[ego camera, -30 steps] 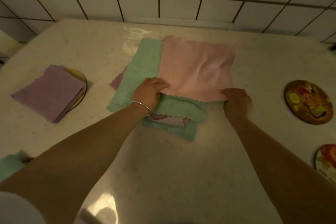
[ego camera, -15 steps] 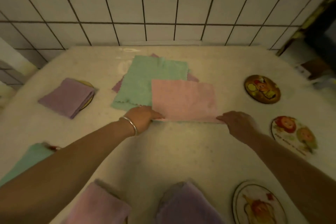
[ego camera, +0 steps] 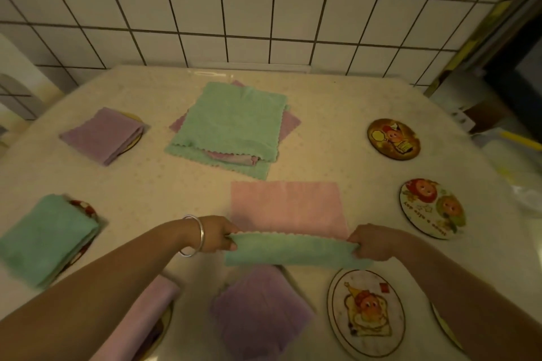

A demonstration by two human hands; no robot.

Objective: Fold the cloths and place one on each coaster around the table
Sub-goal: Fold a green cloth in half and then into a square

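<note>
Pink-and-green cloth [ego camera: 289,226] stretched between your hands: left hand [ego camera: 217,234] and right hand [ego camera: 374,243] each pinch a near corner, folding it over the counter [ego camera: 337,102]. Bare coaster [ego camera: 368,312] just below right hand.

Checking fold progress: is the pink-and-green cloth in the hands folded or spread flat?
Partly folded: both hands, left hand and right hand, lift the pink-and-green cloth's near edge, showing its green underside, while the far pink part lies flat.
</note>
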